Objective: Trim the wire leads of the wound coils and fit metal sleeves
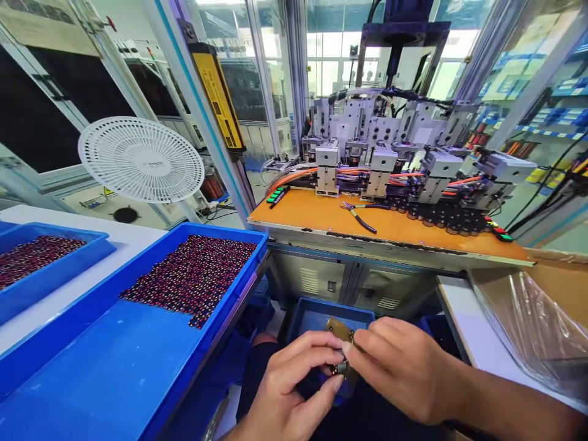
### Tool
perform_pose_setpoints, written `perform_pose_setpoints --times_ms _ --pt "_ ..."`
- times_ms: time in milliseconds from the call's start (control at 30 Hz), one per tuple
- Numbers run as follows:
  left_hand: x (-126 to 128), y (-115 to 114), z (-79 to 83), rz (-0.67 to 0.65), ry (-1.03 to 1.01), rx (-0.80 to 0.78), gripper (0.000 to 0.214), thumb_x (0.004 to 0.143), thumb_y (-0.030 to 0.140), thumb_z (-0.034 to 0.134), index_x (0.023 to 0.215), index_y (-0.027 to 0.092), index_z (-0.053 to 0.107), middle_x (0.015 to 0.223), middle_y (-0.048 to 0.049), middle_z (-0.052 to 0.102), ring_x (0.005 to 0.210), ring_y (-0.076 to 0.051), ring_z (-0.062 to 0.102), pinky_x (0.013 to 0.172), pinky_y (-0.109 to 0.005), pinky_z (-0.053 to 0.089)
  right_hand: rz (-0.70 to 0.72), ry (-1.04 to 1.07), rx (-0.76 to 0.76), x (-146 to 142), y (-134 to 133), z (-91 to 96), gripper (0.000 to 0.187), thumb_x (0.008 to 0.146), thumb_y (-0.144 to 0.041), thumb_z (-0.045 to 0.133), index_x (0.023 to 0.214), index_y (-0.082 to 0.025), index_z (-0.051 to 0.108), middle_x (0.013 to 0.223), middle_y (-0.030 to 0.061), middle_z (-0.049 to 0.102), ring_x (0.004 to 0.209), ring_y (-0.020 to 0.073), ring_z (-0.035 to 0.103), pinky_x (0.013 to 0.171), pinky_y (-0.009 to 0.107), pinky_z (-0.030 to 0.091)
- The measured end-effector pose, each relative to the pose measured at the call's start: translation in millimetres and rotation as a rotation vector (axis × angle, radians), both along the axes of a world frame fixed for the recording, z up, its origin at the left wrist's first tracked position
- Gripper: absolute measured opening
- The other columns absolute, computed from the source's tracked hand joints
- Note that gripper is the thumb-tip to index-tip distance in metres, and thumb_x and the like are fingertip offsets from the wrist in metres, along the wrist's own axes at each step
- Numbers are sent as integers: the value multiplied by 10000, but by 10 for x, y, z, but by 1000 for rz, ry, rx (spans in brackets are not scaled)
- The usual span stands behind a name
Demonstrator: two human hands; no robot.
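Low in front of my lap, my left hand (298,380) pinches a small dark cylindrical part (339,368) with a metallic look between thumb and fingers. My right hand (404,367) meets it from the right, its fingers curled and pressed together at the top of that part. What the right fingertips grip is hidden. Just beyond the fingers is a tan flat piece (337,329) with small dark bits on it. Under and behind both hands is a blue bin (301,312).
A large blue tray (114,349) at left holds rows of small dark-and-red parts (188,272); another blue tray (55,229) stands beyond. Pliers (361,217) and black round pieces (441,217) lie on the orange machine table (303,214). A fan (142,159) stands left, plastic wrap (528,324) right.
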State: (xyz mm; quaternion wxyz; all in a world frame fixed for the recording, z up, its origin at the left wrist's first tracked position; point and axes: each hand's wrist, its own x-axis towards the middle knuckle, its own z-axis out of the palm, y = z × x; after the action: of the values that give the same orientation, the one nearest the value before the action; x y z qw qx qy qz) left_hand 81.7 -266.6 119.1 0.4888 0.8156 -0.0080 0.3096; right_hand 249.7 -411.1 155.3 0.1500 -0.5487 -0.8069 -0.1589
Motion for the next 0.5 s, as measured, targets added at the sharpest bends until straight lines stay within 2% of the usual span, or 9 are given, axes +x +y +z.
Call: perform_pose_setpoints --times_ms 67,133,233,300,333,367,400,433,500 --pt "-26 6 -11 2 -2 -23 325 768 11 666 1019 216 691 1034 -67 733 870 -161 713 729 -210 592 -26 146 -50 -63 49 -56 330 1003 -151 308 921 -128 627 803 82 625 680 181 537 624 310 431" --pt "-58 25 -32 6 -1 -55 325 766 17 677 1016 225 693 1038 -65 736 896 -170 713 721 -209 593 -90 457 -157 -150 60 -103 290 1002 -160 365 826 -156 595 778 51 607 703 155 543 651 280 432" --pt "-97 62 -75 4 -25 -95 330 764 23 691 1015 237 702 1031 -62 736 902 -174 714 719 -213 592 -183 1020 -487 -260 66 -115 347 1007 -293 392 732 -166 560 691 8 564 635 122 553 608 237 452" --pt "-106 81 -101 -6 -43 -104 323 762 19 693 1001 235 712 1022 -65 733 871 -169 718 719 -219 592 -189 1210 -686 -227 117 -74 404 996 -386 393 702 -163 559 646 -4 555 552 110 549 530 216 453" --pt "-106 88 -111 -10 -49 -104 318 762 14 690 991 233 716 1019 -66 731 853 -166 718 717 -222 592 -212 1174 -683 -154 168 -37 415 991 -401 395 695 -164 564 635 -5 562 533 108 552 511 211 455" --pt "-103 94 -117 -10 -56 -103 319 761 7 684 985 232 717 1018 -67 729 837 -163 718 714 -225 591 -259 1069 -610 -36 240 8 409 988 -398 403 697 -165 574 645 0 582 546 114 567 521 214 469" --pt "-99 99 -119 -5 -66 -103 324 762 -1 676 983 232 717 1019 -68 727 825 -160 718 708 -225 591 -333 907 -462 123 332 61 389 986 -376 415 704 -169 586 664 7 603 596 128 591 570 226 491" --pt "-95 103 -118 5 -80 -103 332 762 -8 666 984 234 714 1023 -68 725 821 -159 717 701 -226 590 -454 671 -239 319 442 117 352 978 -365 439 729 -177 603 714 18 629 672 145 613 642 247 511" --pt "-91 108 -108 30 -108 -101 345 764 -16 651 990 238 708 1034 -68 720 830 -163 716 692 -227 589 -604 513 -50 773 695 212 241 944 -351 508 900 -154 639 933 94 661 886 218 626 827 344 507"
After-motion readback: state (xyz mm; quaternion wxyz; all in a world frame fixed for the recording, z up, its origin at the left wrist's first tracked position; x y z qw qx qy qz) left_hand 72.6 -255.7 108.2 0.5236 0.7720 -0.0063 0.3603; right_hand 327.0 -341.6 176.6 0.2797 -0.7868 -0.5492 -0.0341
